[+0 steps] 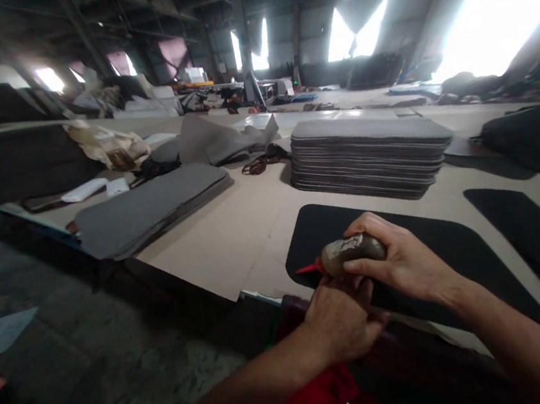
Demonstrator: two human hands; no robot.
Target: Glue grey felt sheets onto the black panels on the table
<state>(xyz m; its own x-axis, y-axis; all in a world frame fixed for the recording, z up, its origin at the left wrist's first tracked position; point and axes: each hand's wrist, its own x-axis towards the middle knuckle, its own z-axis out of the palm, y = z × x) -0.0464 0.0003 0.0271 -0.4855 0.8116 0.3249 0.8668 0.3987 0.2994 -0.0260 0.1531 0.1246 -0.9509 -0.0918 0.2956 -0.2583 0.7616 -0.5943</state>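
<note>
A squat, worn bottle [347,252] with a pointed red nozzle [310,267] is gripped in my right hand [404,258], thumb on the near side and fingers over the far side. The nozzle points left. Just under the bottle is my left hand [338,323], its fingers curled closed. Whether those fingers touch the bottle or hold something small is hidden. Both hands are over the near edge of a flat black panel [428,233] with rounded corners, which lies on the paper-covered table [217,246].
A tall stack of grey panels [366,160] stands behind the black panel. A lower grey pile [154,204] lies at left, near the table's edge. Another black piece [523,220] is on the right. Coiled brown cord [259,163] lies between the piles.
</note>
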